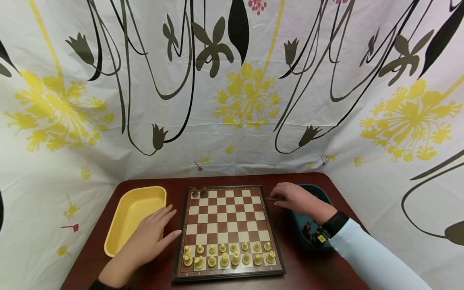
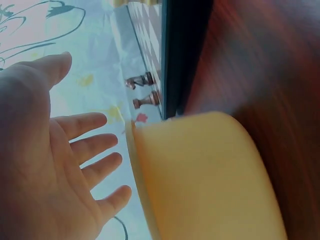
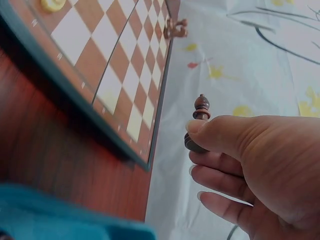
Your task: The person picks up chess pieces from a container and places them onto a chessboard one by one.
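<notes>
My right hand (image 1: 295, 198) pinches a dark brown bishop (image 3: 201, 108) between thumb and fingers, off the board's far right edge and above the blue tray. Fingers spread, my left hand (image 1: 146, 235) hovers between the yellow tray and the board, holding nothing. The chessboard (image 1: 228, 274) lies between both hands. Two dark pieces stand at its far left corner, a rook (image 2: 145, 100) and a knight (image 2: 139, 80). Cream pieces (image 1: 224, 259) fill the two near rows, pawns in front of the larger ones.
The yellow tray (image 1: 121, 209) sits on the left of the dark red table (image 1: 311, 268). On the right, the blue tray (image 1: 299, 225) contains dark chess pieces (image 1: 307, 227), partly hidden by my right arm. A patterned white cloth (image 1: 232, 157) hangs behind the table.
</notes>
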`<control>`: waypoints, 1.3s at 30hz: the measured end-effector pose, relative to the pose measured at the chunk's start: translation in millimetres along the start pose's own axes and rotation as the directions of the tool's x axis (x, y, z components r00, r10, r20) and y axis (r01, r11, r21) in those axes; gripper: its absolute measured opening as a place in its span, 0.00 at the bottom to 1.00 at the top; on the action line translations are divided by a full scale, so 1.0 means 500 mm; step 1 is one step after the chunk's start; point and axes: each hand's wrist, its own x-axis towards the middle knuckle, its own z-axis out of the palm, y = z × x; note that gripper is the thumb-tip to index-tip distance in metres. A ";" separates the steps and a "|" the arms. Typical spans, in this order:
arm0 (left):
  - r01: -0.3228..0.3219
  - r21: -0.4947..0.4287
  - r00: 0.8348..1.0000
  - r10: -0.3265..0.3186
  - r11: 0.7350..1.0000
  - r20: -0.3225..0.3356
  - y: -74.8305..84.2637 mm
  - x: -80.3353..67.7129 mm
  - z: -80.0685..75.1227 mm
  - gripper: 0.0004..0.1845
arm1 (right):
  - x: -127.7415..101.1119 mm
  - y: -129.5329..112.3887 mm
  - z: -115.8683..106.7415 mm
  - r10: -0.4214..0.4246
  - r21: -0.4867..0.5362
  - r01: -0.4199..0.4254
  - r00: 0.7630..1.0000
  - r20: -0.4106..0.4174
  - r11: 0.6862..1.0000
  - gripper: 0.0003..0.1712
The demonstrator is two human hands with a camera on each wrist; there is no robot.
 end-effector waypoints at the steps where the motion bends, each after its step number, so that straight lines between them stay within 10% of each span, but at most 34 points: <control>1: 0.000 -0.005 1.000 0.000 1.000 0.009 0.002 0.009 0.002 0.37 | 0.006 -0.005 0.002 -0.008 -0.002 0.008 1.000 0.003 1.000 0.11; 21: -0.190 -0.016 0.975 0.191 0.982 0.115 0.081 0.166 0.036 0.39 | 0.100 -0.070 0.042 -0.098 0.005 0.098 0.994 0.054 0.995 0.10; 39: -0.236 -0.058 0.958 0.242 0.970 0.154 0.154 0.252 0.052 0.35 | 0.148 -0.140 0.048 -0.162 0.017 0.161 0.986 0.049 0.987 0.09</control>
